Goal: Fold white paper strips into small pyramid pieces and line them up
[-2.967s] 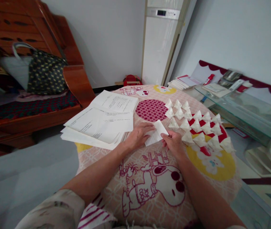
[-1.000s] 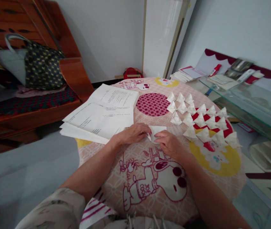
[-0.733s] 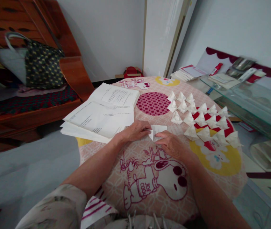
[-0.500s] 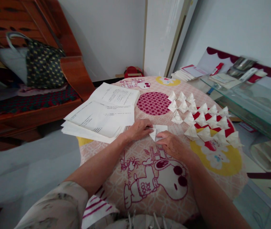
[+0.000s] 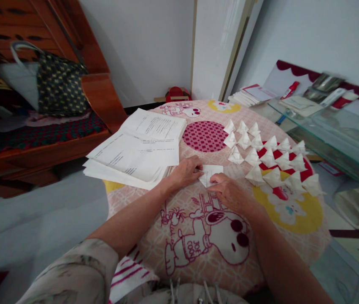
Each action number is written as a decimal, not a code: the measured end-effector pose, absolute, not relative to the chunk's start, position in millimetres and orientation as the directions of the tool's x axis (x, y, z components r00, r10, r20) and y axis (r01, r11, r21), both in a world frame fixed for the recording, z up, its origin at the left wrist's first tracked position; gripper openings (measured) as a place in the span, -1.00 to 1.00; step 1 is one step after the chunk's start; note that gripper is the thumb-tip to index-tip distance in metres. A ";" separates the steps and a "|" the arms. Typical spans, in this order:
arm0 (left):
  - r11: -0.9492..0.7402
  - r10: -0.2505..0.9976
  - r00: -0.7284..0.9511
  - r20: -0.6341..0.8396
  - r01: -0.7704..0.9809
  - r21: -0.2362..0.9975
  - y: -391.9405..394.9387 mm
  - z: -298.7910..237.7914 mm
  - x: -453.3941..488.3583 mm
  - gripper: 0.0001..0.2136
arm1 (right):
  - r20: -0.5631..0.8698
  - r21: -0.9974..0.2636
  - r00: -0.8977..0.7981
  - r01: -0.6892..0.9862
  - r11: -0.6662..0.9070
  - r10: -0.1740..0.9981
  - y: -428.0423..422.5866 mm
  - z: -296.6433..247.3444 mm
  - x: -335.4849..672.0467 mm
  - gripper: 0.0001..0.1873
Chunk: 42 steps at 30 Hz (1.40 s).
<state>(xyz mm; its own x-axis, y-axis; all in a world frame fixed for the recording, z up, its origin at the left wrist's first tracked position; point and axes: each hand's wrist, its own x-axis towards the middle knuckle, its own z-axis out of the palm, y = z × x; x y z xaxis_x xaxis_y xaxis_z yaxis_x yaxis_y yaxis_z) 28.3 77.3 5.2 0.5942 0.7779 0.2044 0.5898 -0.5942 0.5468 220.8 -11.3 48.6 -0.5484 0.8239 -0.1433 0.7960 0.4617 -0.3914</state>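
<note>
A small white piece of paper (image 5: 214, 169) with a folded lower corner lies on the cloth between my hands. My left hand (image 5: 187, 171) has its fingers curled onto the left side of the paper. From the right, my right hand (image 5: 227, 193) grips the lower right edge with bent fingers. The fingertips partly cover the paper's edges. Close to the left hand lies a stack of printed sheets (image 5: 154, 154). Right of my hands stand several folded paper shapes (image 5: 268, 157) with pointed tips, set out in rows.
A patterned tablecloth (image 5: 198, 283) covers the round table. Beyond its right edge is a glass shelf (image 5: 331, 131) holding metal bowls (image 5: 325, 84) and papers. At the left, a wooden bench (image 5: 101, 101) carries a dark patterned bag (image 5: 60, 84).
The folded flap has shifted, and more of the small paper now shows between my hands. Both hands stay in nearly the same place. The whole view has moved slightly.
</note>
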 end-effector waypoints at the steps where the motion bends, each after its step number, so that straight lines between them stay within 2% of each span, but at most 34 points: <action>1: -0.590 0.781 0.592 0.201 0.591 0.551 77.3 5.3 28.4 -0.98 | -0.153 -0.393 -0.543 0.800 0.454 0.826 -11.3 48.8 220.6 -0.70; 5: -0.577 0.791 0.578 0.201 0.595 0.559 77.7 5.3 28.7 -0.99 | -0.143 -0.413 -0.528 0.801 0.434 0.837 -11.4 46.7 221.4 -0.72; 12: -0.574 0.793 0.572 0.210 0.586 0.572 77.7 3.9 28.7 -0.99 | 0.016 -0.423 -0.571 0.740 0.523 0.821 -10.3 35.5 227.3 -0.69; 16: -0.573 0.792 0.572 0.213 0.577 0.582 77.6 3.9 28.4 -0.99 | 0.059 -0.433 -0.581 0.718 0.545 0.812 -9.8 34.2 228.3 -0.68; 42: -0.514 0.840 0.495 0.223 0.595 0.618 79.6 3.6 32.4 -0.98 | 0.043 -0.404 -0.576 0.737 0.542 0.816 -11.3 28.1 221.8 -0.73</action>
<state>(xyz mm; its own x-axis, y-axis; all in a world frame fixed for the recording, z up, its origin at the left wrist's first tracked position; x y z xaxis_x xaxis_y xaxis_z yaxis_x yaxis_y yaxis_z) 32.4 79.6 3.6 0.4948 0.8400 0.2226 0.5946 -0.5140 0.6183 221.8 -11.3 28.1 -0.5762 0.8162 0.0427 0.7373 0.5417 -0.4036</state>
